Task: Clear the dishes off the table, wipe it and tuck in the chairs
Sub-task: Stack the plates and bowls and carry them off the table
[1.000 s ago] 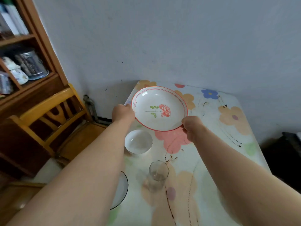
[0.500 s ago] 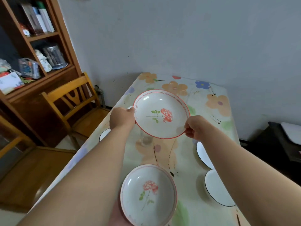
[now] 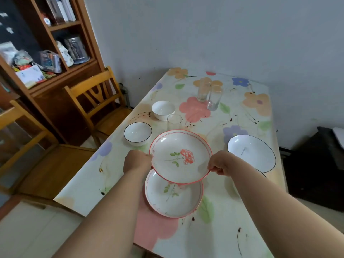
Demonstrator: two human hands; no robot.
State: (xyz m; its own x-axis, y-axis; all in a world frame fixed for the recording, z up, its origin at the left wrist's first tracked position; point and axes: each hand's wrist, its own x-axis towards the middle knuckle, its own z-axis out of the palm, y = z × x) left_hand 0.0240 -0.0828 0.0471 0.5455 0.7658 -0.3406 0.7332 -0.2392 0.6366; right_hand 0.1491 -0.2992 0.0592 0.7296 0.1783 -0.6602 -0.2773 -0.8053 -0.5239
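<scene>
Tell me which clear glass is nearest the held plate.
The faceted clear glass just behind the held red-rimmed rose plate; the two taller glasses stand farther back.

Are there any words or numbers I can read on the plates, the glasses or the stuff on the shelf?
No text here can be read.
Black-rimmed plate: a small dark mark inside, too small to read.
Books on the shelf: spines too blurred to read.
White card and the packets beside it: print too blurred to read.
Upper rose plate: only a flower picture, no words.
</scene>
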